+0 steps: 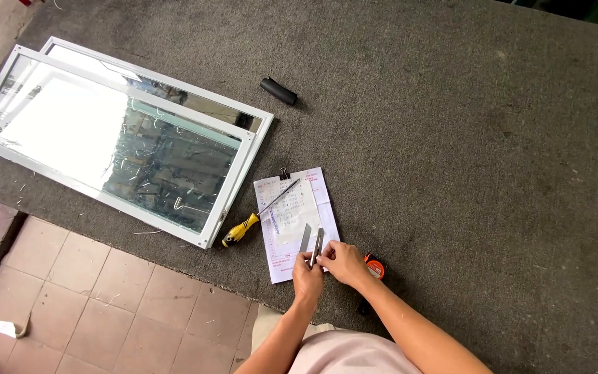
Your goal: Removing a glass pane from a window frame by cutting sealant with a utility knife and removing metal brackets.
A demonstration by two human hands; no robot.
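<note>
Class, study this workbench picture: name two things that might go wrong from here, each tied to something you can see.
1. The stacked white-framed glass panes overhang the carpeted bench's edge above the tiled floor; a knock might tip them off.
2. Both hands, left hand and right hand, pinch thin metal strips over the clipped papers; an edge might nick a finger.

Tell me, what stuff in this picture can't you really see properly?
- Head view: the tape measure is mostly hidden behind the right hand.
- The small metal strips pinched by the left hand and right hand are too small to identify.
- The marks on the clipped papers are too small to make out.
- The rear window frame is mostly covered by the front window frame.
</note>
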